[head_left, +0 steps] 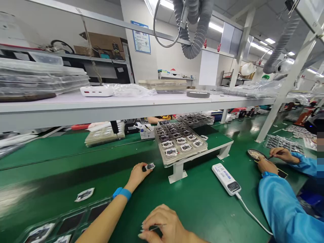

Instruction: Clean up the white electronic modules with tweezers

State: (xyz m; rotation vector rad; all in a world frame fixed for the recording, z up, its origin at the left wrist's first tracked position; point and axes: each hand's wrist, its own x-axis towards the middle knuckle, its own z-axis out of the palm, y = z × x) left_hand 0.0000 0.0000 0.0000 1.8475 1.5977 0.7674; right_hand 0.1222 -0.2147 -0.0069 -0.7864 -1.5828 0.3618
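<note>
The left hand pinches a small electronic module just beside the raised parts tray, while the right hand grips fine tweezers farther in front of it.

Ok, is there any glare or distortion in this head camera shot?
In the head view, wide-angle warping bends the white shelf toward the frame edges; the ceiling lights leave pale glare on the green bench mat at left; the right hand, cut off by the bottom edge, shows no obvious blur.
</note>
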